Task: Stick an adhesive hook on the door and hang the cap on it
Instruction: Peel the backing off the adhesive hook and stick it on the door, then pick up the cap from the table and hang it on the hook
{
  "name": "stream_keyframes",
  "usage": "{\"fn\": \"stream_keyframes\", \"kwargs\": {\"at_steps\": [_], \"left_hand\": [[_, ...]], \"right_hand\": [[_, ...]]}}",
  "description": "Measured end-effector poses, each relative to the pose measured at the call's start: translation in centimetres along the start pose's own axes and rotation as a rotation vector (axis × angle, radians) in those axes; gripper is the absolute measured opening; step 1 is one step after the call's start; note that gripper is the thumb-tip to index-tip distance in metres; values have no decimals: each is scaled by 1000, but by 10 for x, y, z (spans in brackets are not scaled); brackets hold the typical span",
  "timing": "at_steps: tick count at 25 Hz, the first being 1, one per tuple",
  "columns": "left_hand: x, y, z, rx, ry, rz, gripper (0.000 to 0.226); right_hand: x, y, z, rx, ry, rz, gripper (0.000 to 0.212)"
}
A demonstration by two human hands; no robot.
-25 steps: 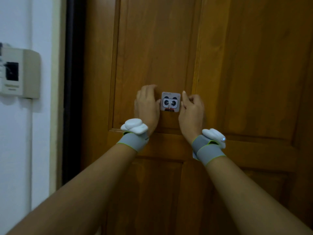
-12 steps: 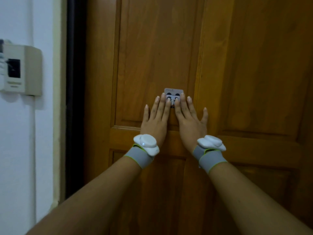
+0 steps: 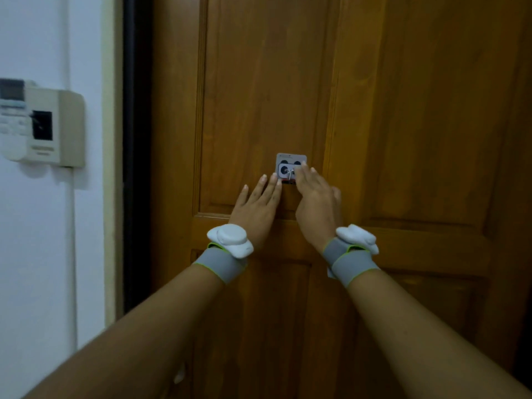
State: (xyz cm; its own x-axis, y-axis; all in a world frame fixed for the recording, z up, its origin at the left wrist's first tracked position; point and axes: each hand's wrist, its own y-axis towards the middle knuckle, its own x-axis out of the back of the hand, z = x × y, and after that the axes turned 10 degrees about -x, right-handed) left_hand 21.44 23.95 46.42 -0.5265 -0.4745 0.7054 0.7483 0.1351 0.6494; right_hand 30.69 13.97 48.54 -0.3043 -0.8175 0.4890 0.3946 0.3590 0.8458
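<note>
A square white adhesive hook [image 3: 289, 166] with a panda face and a small metal hook sits flat on the brown wooden door [image 3: 403, 110], in the recessed upper panel. My left hand [image 3: 257, 207] lies flat on the door just below and left of it, fingers spread, fingertips at its lower left corner. My right hand [image 3: 316, 203] presses its fingertips onto the lower right part of the hook, covering that corner. Both wrists wear grey bands with white devices. No cap is in view.
A beige wall-mounted control box [image 3: 40, 125] hangs on the white wall at the left. A dark gap [image 3: 135, 168] runs between the door frame and the door's left edge.
Both hands went from gripping the hook's sides to lying flat with fingers over it. Now the left hand has slid down-left, uncovering more of the panda face; the right stays on it.
</note>
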Motion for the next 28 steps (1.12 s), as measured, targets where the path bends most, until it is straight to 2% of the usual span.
{"fn": "stream_keyframes", "kwargs": {"at_steps": [4,7,9,12,15,18,21,24,28], "left_hand": [[19,-27,5,12,-119,-99,67],[29,-45,7,72,-194,-133,69],[35,-51,10,79,-207,-130,66],[43,-74,9,106,-275,-195,53],[43,-115,-1,168,-430,-272,38],[29,-171,-7,234,-509,-276,23],[3,-241,-10,316,-531,-135,18],[-32,-309,-5,392,-587,34,18],[-91,-395,9,511,-603,311,18]], "right_hand": [[1,4,7,108,-152,141,70],[0,-3,6,48,-202,262,74],[3,-8,8,17,-166,261,79],[6,-32,19,-2,11,129,73],[-2,-78,31,-16,320,-14,48],[-18,-143,47,-152,495,23,34],[-49,-220,66,-269,558,168,19],[-80,-293,81,-362,570,355,16],[-119,-382,98,-357,448,620,15]]}}
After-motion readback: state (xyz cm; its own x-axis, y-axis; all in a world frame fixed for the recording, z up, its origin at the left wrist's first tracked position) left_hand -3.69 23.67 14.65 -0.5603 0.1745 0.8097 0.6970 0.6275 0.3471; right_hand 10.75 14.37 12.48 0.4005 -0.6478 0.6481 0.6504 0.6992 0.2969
